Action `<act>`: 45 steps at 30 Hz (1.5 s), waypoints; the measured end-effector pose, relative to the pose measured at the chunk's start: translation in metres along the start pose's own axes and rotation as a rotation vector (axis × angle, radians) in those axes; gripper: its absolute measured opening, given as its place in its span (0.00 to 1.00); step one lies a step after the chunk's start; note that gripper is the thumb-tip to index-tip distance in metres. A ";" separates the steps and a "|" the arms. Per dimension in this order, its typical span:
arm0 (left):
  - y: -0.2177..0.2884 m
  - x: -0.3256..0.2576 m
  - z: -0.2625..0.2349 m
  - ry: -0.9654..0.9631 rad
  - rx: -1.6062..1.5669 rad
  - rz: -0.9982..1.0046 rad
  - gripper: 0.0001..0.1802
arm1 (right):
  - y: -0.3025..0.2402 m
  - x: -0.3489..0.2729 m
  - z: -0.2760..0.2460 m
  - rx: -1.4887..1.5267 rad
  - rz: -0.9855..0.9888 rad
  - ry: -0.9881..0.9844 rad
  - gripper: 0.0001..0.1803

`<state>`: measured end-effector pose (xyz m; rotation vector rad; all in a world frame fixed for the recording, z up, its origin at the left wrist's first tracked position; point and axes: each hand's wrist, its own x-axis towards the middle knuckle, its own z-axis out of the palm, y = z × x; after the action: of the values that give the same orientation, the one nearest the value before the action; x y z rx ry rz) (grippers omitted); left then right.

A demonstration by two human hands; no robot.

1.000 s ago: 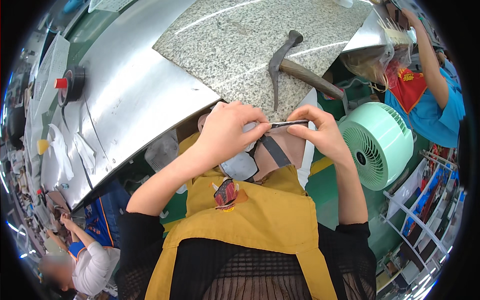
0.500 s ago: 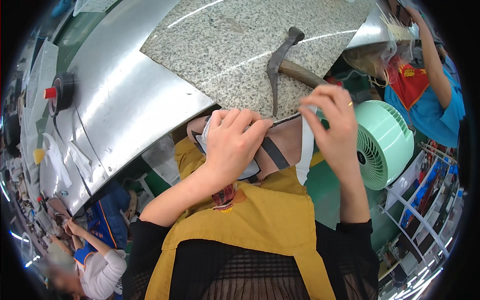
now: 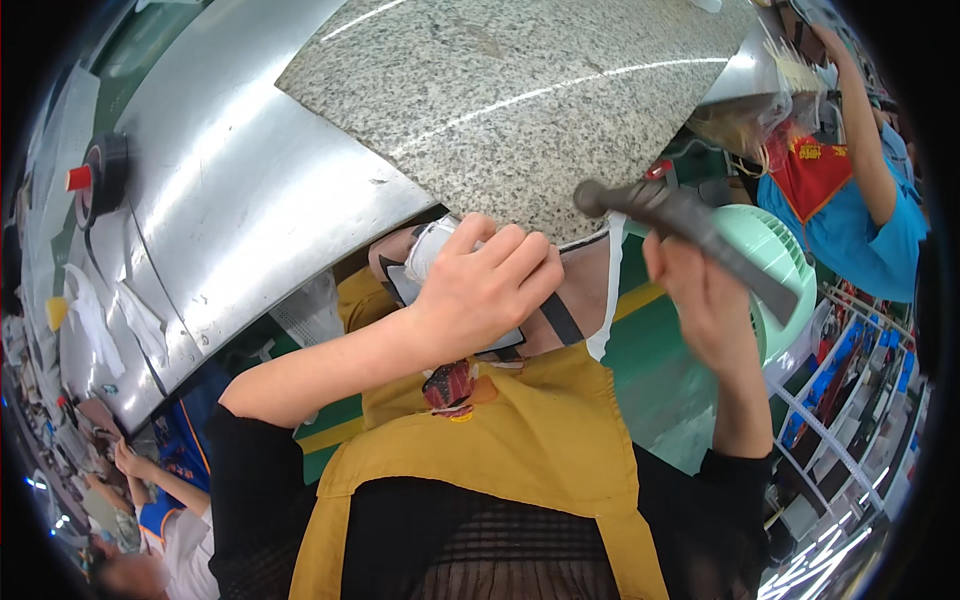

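Gripping the hammer (image 3: 690, 215) in the right hand (image 3: 702, 298); resting the curled left hand (image 3: 488, 287) atop the brown piece (image 3: 588, 280), with any pinch hidden.

A bare metal tabletop (image 3: 260, 180) stretches across the left, bearing a black reel (image 3: 105, 180) with a red core (image 3: 79, 179); nearer the person lie crumpled white strips (image 3: 95, 315) beside a small yellow piece (image 3: 57, 313). At right, a mint-green fan (image 3: 787, 242) stands before a wire rack (image 3: 835, 410) whose contents seem mixed, though the bent rim blurs them. Beyond the fan is a co-worker in blue (image 3: 893, 245); another in a pale top (image 3: 190, 555) is at lower left.
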<state>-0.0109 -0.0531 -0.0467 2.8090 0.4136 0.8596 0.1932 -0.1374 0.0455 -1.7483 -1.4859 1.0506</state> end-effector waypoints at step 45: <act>-0.017 -0.008 -0.019 -0.130 -0.271 -0.121 0.14 | -0.015 -0.006 0.020 -0.296 -0.056 -0.229 0.21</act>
<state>-0.0316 -0.0376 -0.0393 2.5439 0.4084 0.6491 0.1678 -0.1417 0.0496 -1.8172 -1.9037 1.0749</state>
